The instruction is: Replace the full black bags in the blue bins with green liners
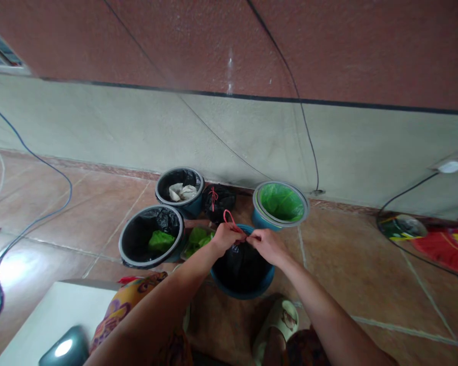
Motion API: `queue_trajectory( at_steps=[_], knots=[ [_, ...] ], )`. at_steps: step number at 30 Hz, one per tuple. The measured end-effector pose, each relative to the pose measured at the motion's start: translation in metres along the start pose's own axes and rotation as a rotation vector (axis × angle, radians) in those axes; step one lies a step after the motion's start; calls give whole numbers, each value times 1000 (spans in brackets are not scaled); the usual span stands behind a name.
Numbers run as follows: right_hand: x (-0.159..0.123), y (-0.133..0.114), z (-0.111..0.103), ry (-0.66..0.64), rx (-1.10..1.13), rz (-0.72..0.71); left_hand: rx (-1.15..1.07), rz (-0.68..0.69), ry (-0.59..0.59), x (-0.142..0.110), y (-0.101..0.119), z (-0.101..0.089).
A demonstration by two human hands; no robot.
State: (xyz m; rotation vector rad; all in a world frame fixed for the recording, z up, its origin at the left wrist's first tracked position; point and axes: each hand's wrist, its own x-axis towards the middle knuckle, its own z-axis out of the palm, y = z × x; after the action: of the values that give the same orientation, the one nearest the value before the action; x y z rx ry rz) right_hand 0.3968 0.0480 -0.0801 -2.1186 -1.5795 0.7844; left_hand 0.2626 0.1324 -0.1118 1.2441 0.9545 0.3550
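Note:
Right in front of me stands a blue bin (265,291) with a black garbage bag (241,267) inside it. The bag's neck is gathered, and a red drawstring (229,216) loops up from it. My left hand (228,239) pinches the drawstring over the bin. Close beside it, my right hand (266,244) has its fingers closed at the same gathered neck, also on the drawstring. The fingertips of both hands nearly meet. Behind them, against the wall, sits a tied black bag (220,201) with a red bow.
A bin with crumpled white paper (183,192) and a bin with a green bag (161,241) stand left, both black-lined. At right are stacked bins (307,206) with a green liner. Cables (66,203) cross the tiles at left. A white surface (57,310) is near my left.

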Motion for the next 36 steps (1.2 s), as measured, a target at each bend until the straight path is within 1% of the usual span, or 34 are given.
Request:
queue_trajectory(
  at_steps=[2, 4, 7, 9, 11, 13, 16, 20, 25, 29, 33, 36],
  knots=[
    [-1, 1, 1, -31, 11, -18, 21, 36, 35, 1, -1, -1],
    [-1, 5, 3, -61, 15, -32, 87, 85, 56, 2, -3, -1],
    [1, 11, 5, -76, -4, -26, 246, 204, 52, 5, -6, -1],
    [2, 13, 6, -53, -24, -7, 312, 283, 34, 7, -7, -2],
    [3, 15, 7, -16, -38, 2, 327, 340, 39, 8, -8, -3],
    [5, 15, 9, 10, -27, -9, 324, 384, 71, 8, -10, -2],
    [6, 12, 12, -15, 35, -16, 320, 422, 104, 7, -14, 0],
    [8, 10, 15, -60, 127, 57, 336, 428, 120, 5, -20, 4],
    [11, 14, 18, -113, 237, 95, 367, 386, 149, 4, -22, 6],
    [11, 16, 18, -122, 293, 125, 363, 353, 109, 2, -18, 5],
    [11, 18, 20, -117, 351, 191, 329, 327, 56, 2, -15, 4],
    [11, 20, 23, -115, 316, 197, 317, 301, 29, 2, -15, 4]
  ],
)
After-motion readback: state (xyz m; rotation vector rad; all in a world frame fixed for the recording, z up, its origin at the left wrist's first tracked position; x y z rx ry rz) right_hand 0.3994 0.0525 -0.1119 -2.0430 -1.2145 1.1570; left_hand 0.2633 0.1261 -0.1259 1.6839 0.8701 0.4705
